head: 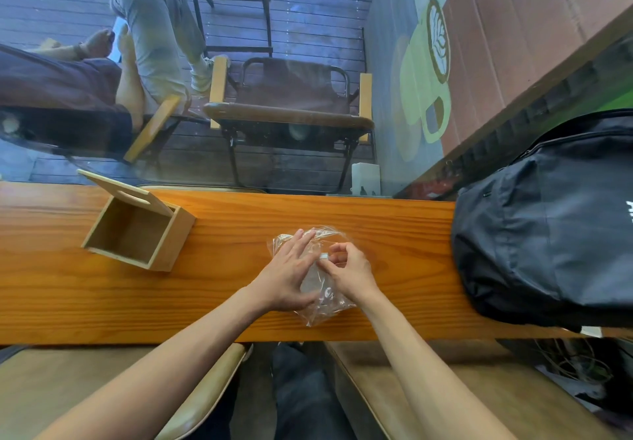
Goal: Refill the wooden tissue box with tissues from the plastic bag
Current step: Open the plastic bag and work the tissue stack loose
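The wooden tissue box (137, 230) lies on its side at the left of the wooden counter (222, 302), its lid (116, 186) swung open and its inside empty. A clear plastic bag (317, 285) lies flat on the counter in the middle. My left hand (291, 271) presses flat on the bag's left part, fingers spread. My right hand (349, 271) pinches a small piece of the bag near its middle between thumb and fingers. I cannot make out tissues through the plastic.
A large black backpack (548, 227) fills the counter's right end. A window runs along the counter's far edge; beyond it are a folding chair (291, 111) and seated people (102, 73). A small white object (365, 179) stands by the glass.
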